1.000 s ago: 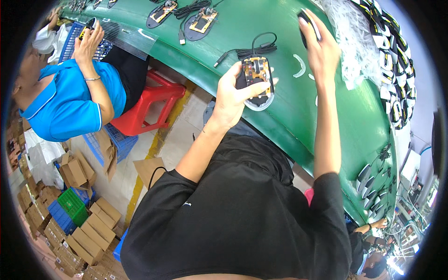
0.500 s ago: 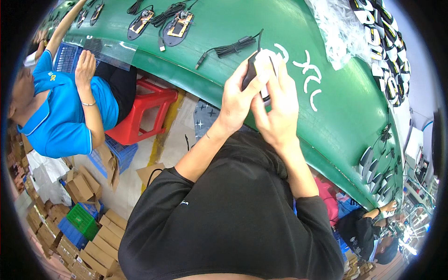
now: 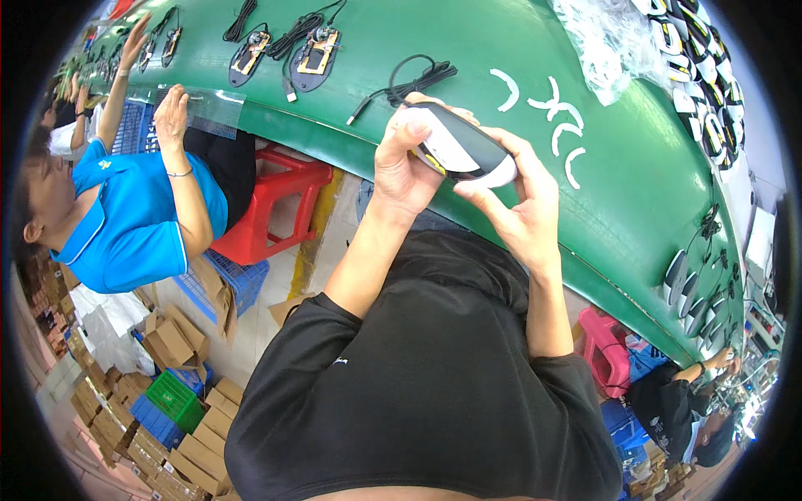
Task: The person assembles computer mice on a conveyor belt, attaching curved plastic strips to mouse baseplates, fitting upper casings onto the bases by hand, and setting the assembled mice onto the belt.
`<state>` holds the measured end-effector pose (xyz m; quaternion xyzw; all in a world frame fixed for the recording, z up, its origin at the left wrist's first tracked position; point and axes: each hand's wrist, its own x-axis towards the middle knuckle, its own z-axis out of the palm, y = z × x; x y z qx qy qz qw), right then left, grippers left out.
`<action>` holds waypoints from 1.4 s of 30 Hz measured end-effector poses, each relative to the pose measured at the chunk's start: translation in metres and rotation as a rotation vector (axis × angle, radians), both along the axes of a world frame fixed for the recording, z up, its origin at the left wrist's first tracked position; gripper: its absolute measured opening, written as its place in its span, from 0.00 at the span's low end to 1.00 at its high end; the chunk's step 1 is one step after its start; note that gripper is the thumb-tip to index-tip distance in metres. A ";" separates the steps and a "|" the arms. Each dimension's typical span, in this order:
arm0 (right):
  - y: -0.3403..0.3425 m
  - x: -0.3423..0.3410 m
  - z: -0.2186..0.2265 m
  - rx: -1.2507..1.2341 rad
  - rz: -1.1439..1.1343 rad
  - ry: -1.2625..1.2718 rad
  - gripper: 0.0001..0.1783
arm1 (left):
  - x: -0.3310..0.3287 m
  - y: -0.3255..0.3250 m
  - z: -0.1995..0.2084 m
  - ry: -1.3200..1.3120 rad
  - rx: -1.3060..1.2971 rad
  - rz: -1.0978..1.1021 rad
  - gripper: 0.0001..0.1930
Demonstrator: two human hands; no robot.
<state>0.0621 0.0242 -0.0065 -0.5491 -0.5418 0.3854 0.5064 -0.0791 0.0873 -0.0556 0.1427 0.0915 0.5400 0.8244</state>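
A black and white computer mouse [image 3: 468,150] is held up between my two hands, above the near edge of the green table. My left hand [image 3: 403,163] wraps round its left end, thumb against the side. At the other end, my right hand [image 3: 526,196] pinches the mouse between thumb and fingers. A bundled black cable [image 3: 418,81] with a plug lies on the table just behind my left hand. Several curved white strips [image 3: 568,125] lie loose to the right of the mouse.
Two opened mouse bases [image 3: 317,60] with cables lie farther left on the green table [image 3: 618,200]. Clear plastic bags [image 3: 601,50] and many mouse shells [image 3: 710,92] are at the far right. A co-worker in blue [image 3: 125,217] sits at left near a red stool [image 3: 280,204]; another person is at lower right.
The mouse has been turned from upright to lying crosswise, showing its white and black side. My hands have moved apart to its two ends. The cable bundle has shifted on the table.
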 end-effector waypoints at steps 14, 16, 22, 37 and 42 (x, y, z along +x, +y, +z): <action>-0.002 0.016 -0.019 -0.259 0.029 0.941 0.28 | 0.004 -0.002 0.029 0.447 -0.020 0.115 0.14; -0.007 0.024 -0.026 -0.272 -0.015 0.874 0.27 | 0.010 -0.005 0.026 0.531 -0.031 0.123 0.15; -0.055 0.123 0.048 0.058 -0.481 0.218 0.27 | -0.030 0.035 0.025 1.164 0.291 0.301 0.16; -0.064 0.123 -0.037 -0.129 -0.778 -0.992 0.15 | -0.096 0.148 -0.011 2.214 0.561 0.324 0.28; -0.020 0.100 -0.071 -0.372 -0.674 -0.725 0.21 | -0.068 0.099 0.002 1.031 0.147 0.041 0.19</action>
